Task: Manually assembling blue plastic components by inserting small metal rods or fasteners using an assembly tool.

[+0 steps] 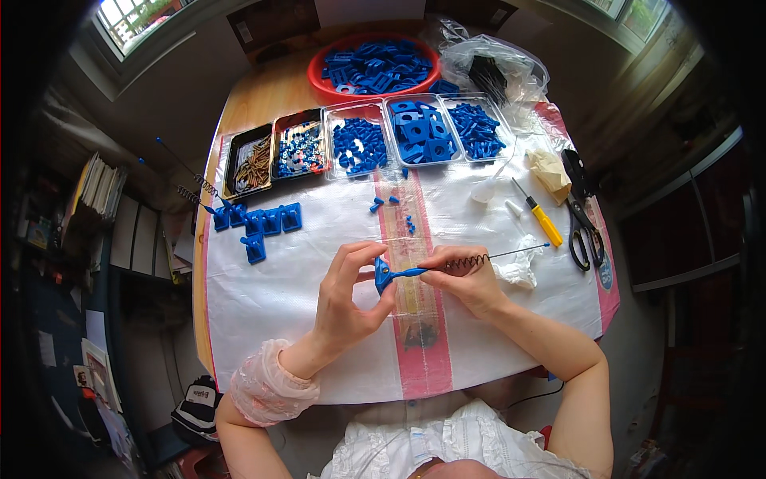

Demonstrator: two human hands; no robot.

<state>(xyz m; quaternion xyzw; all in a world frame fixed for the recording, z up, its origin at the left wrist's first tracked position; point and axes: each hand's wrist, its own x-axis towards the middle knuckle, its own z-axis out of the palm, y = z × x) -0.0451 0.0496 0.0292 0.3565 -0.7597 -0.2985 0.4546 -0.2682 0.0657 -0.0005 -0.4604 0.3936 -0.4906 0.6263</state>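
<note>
Blue base (383,279) and black spring (471,261) at the frame's centre
The left hand (348,289) is clamped on the base; the right hand (469,284) pinches the spring's left end, beside a blue stem (409,272), over the white-covered counter (259,319).

Head view, fisheye | from wearer's head | facing steeply down | near: left hand (349,294), right hand (469,281) mid-frame | wide: white-covered table (267,303), rim to rim

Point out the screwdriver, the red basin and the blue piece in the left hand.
Screwdriver (546,225), head view: on its yellow handle.
Red basin (317,83), head view: on its left rim.
Blue piece (381,280), head view: on its body.
</note>
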